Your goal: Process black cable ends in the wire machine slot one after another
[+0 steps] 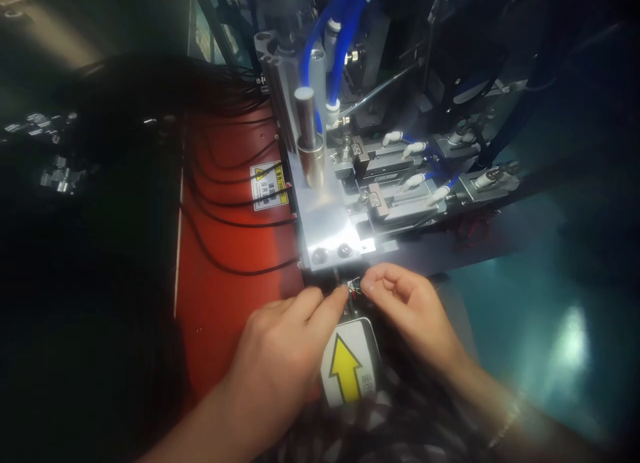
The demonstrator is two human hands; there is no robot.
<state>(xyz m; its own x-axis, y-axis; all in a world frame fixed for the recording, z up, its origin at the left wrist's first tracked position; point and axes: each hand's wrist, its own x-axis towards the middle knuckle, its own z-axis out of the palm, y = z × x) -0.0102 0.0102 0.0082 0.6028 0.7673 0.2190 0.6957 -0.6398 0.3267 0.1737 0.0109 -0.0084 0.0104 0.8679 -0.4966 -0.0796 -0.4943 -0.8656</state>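
Between my two hands, just below the front edge of a bright metal block [327, 223], is a small connector with thin coloured wires [353, 287]. My left hand [285, 343] has its thumb and fingers pressed together at the connector's left side. On the right, my right hand [407, 303] pinches the ends of the thin wires between thumb and forefinger. Part of the connector is hidden by my fingertips. Below it lies a white plate with a yellow arrow [346, 366], partly behind my left hand.
A red machine panel [225, 316] with black cables and a warning label [269, 185] lies left. Blue air hoses [345, 50] rise above the block. Metal slides with white fittings [414, 182] extend right. Shiny metal parts [63, 175] show at far left.
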